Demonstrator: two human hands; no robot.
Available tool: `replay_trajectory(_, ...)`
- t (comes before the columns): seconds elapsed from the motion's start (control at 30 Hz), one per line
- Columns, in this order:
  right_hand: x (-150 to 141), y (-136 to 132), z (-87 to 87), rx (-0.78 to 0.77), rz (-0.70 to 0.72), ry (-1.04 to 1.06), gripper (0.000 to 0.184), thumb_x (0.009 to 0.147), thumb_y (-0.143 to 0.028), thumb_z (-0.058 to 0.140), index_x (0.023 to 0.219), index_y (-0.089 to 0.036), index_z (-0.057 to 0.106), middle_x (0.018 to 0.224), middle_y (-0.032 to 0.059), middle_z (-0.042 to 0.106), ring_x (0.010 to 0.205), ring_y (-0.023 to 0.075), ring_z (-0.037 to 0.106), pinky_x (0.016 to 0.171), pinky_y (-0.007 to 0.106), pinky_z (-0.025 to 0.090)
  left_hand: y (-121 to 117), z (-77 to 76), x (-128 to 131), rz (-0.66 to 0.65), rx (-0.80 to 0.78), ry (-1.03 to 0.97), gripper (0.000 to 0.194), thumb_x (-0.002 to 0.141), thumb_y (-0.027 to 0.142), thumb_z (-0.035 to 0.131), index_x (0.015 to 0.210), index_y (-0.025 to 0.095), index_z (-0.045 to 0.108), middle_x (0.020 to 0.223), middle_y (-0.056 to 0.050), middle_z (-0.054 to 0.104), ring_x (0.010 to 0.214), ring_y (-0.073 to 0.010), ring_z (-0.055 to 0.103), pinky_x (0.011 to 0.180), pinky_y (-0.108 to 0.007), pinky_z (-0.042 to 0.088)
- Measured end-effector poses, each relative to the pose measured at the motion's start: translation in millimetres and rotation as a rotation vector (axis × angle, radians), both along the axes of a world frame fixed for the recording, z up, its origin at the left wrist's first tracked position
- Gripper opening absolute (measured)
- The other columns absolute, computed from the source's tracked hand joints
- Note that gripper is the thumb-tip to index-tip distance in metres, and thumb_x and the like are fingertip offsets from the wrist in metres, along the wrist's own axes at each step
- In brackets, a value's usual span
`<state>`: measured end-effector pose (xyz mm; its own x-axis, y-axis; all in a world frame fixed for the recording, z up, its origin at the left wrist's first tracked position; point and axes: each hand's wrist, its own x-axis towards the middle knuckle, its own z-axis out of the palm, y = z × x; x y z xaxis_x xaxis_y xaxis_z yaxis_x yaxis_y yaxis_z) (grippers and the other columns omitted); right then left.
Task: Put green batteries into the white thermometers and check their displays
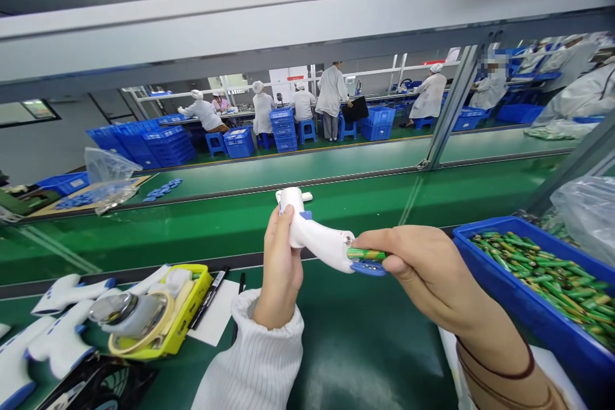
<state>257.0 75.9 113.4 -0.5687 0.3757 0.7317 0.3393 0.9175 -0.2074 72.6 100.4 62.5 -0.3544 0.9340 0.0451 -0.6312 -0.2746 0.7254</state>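
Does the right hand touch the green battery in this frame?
Touching. The head view shows the right hand pinching the green battery between its fingers, at the end of the white plastic device.

your left hand (281, 262) stands upright and curled closed, its forearm in a white ribbed sleeve (252, 359). your right hand (423, 269) reaches across from the lower right, fingers (379, 242) pinched together, just beside the left.
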Motion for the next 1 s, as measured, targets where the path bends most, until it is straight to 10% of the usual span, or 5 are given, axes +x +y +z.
replay_trajectory(0.67,-12.7,12.1,-13.4,-0.529,0.3,0.746,0.009,0.097,-0.032,0.057,0.1,-0.027,0.063,0.086,0.0021,0.056,0.083,0.0163,0.058,0.08,0.031,0.051,0.9,-5.7,4.9,-0.153,-0.089,-0.027,0.047,0.075,0.046,0.079,0.108,0.016,0.063,0.085,0.001,0.058,0.069,-0.0085,0.055,0.057,-0.019,0.046)
replay_trajectory(1.0,-23.8,6.4,-13.5,-0.555,0.292,0.766,0.007,0.096,-0.032,0.059,0.096,-0.025,0.062,0.077,0.0017,0.065,0.084,0.0176,0.066,0.072,0.029,0.057,-2.1,-6.7,13.5,-0.199,-0.086,-0.04,0.041,0.077,0.044,0.079,0.102,0.017,0.061,0.083,0.001,0.062,0.068,-0.0082,0.056,0.058,-0.017,0.045)
